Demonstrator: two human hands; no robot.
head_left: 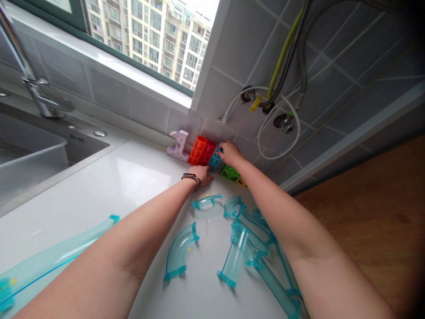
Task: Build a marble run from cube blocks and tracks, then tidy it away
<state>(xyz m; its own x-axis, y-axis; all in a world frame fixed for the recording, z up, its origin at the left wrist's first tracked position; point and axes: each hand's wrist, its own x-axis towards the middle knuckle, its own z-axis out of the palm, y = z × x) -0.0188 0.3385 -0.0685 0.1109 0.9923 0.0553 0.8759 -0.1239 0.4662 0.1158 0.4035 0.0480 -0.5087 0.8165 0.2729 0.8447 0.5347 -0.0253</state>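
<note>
Sink (86, 149), well left of the fingers, containing a translucent plastic basin (36, 153). Right hand (230, 153): fingers curled against the upper part of the blue block (214, 161). Left hand (200, 173): fingers at the block's lower end, low over the desk (99, 190). Fingertips partly hidden; whether either hand pinches cannot be told. Red block (207, 153) immediately left of the right fingers; green block (229, 173) below them; curved teal piece (179, 252) nearer the viewer than the left fingers.

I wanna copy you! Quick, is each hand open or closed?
Left hand: by the blue block, grip hidden.
Right hand: bent, touching that block; can't tell if gripping.
</note>
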